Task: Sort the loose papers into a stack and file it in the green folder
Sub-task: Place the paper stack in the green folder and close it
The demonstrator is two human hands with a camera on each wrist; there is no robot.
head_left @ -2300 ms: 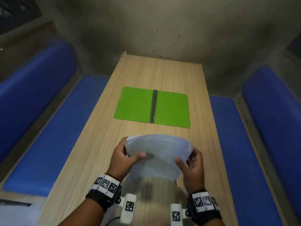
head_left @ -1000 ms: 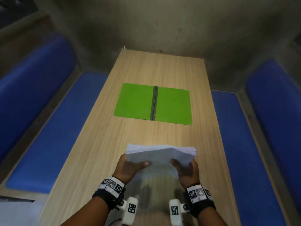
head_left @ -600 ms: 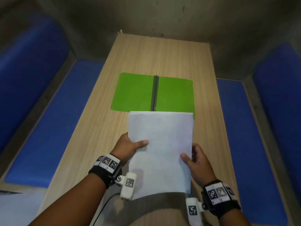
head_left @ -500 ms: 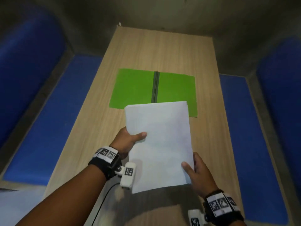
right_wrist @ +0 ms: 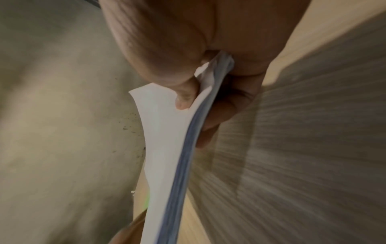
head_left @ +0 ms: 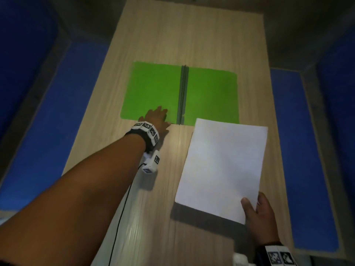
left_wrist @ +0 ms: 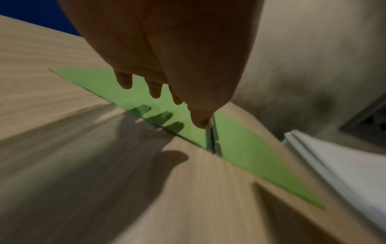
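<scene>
The green folder [head_left: 159,89] lies spread flat on the wooden table [head_left: 192,35], its dark spine [head_left: 183,93] running down the middle. My left hand [head_left: 156,119] hovers over the near edge of the folder's left half with fingers extended; in the left wrist view the left hand [left_wrist: 167,97] casts finger shadows on the folder [left_wrist: 240,148] and holds nothing. My right hand [head_left: 257,210] pinches the near right corner of the white paper stack [head_left: 222,166], which is lifted above the table. The right wrist view shows the thumb [right_wrist: 183,97] on top of the paper stack [right_wrist: 165,165].
Blue padded benches [head_left: 57,120] run along both sides of the table, the right one [head_left: 299,150] close to the paper stack. A grey wall [head_left: 297,25] closes the far end. Bare wood lies between the folder and me.
My left hand has let go of the paper stack and reached forward to the folder's near edge. The stack, now held by my right hand alone, has shifted to the right.
</scene>
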